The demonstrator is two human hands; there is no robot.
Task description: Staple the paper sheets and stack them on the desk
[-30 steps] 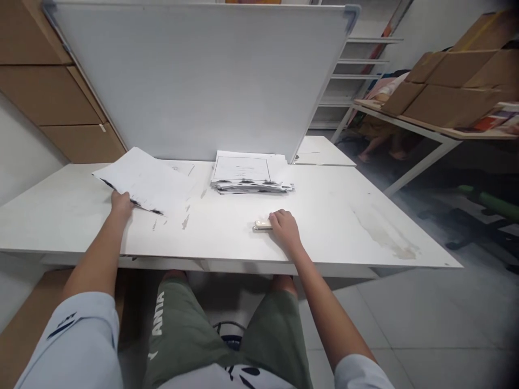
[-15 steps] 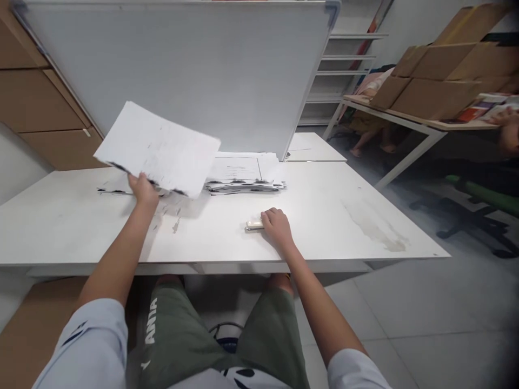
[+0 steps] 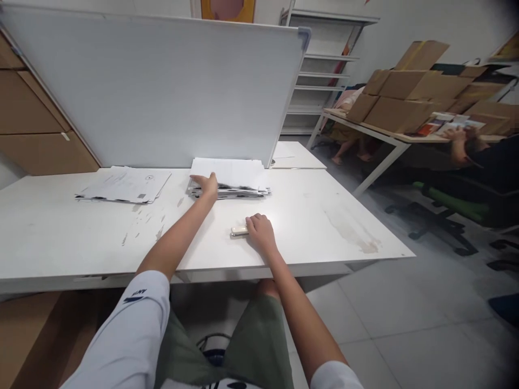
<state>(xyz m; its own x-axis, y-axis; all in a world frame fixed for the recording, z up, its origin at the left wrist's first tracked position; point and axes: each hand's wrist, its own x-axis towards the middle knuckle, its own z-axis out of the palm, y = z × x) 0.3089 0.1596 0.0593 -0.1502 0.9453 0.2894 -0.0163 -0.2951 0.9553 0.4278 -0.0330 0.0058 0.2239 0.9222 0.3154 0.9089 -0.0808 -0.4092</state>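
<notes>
Two hands, head view: both of the person's bare arms are reaching forward over the white table (image 3: 60, 232).
Left hand: the left hand (image 3: 208, 185) is resting on the near left corner of the paper stack (image 3: 235, 178), with its fingers lying close together. Whether they are pinching any sheets, I cannot tell.
Paper stack: it is lying flat at the far middle of the table, just in front of the whiteboard (image 3: 162, 92). Its edges are looking ragged and dark with print.
Right hand: the right hand (image 3: 261, 233) is sitting palm down near the table's front edge. Its fingers are curling together over the right end of the small pale object (image 3: 239, 230).
Small pale object: it is lying flat on the table with its left end sticking out past the fingertips. It is too small to identify.
Loose sheets: a thinner pile of sheets (image 3: 124, 185) is lying to the left, well apart from both hands.
Whiteboard: it is standing on the table's far edge and leaning back.
Background: cardboard boxes (image 3: 401, 102) are crowding another table to the right, where another person (image 3: 478, 151) is bending low.
</notes>
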